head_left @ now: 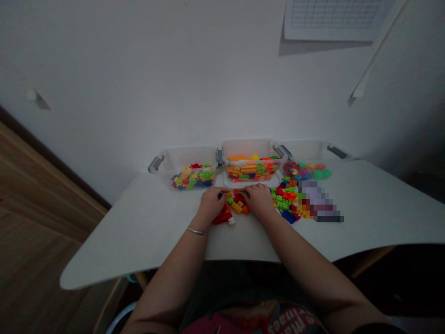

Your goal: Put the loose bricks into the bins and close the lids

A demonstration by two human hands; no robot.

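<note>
My left hand [211, 202], with a bangle at the wrist, has its fingers curled round a small dark blue toy brick [220, 195]. Just below it on the white table lie a red toy brick piece [223, 217] and a small white brick [231, 221]. My right hand [259, 198] is closed, palm down, its fingertips bent over the bricks; a bit of green shows there, but what it holds is mostly hidden. Between the two hands lies a small group of yellow, orange, red and green bricks [237, 206].
Three clear bins line the wall: the left bin [167, 160] and middle bin [252, 144] hold bricks, the right bin [309, 148] round colourful pieces. Loose bricks [285, 204] lie right of my right hand, beside a pixelated object [318, 199]. The white table [139, 241] has a curved front edge.
</note>
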